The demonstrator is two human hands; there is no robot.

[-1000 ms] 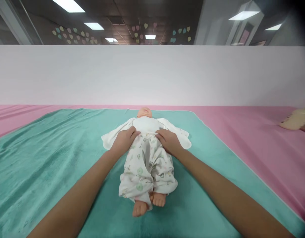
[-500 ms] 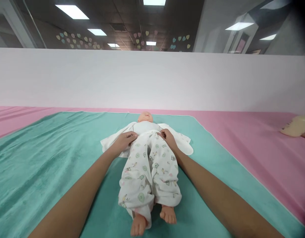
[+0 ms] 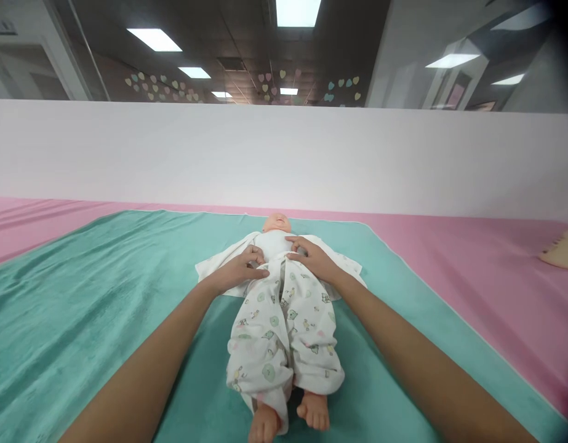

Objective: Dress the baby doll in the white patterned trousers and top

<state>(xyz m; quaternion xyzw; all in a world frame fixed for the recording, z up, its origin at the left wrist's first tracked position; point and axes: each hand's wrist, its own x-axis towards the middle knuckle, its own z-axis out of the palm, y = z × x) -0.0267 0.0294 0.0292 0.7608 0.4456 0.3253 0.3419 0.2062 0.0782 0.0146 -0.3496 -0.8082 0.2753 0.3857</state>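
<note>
A baby doll [image 3: 277, 222] lies on its back, head away from me and bare feet toward me. It wears white patterned trousers [image 3: 269, 332]; a white top [image 3: 228, 255] is spread out on both sides of its body. At the left of the waistband, my left hand [image 3: 240, 269] has its thumb apart from the bent fingers and rests on the cloth. Across from it, my right hand [image 3: 314, 258] lies over the waistband and lower belly, index finger and thumb spread. No cloth shows pinched in either hand.
Beneath the doll is a teal blanket [image 3: 127, 295] with some wrinkles at the left, laid over a pink sheet [image 3: 487, 271]. A low white wall [image 3: 284, 160] stands behind, with glass above it. Part of a beige object [image 3: 563, 249] shows at the far right.
Both hands have loosened at the waistband, their fingers now spread apart. My right hand's index finger reaches farther up the belly. The view has tilted slightly up.
</note>
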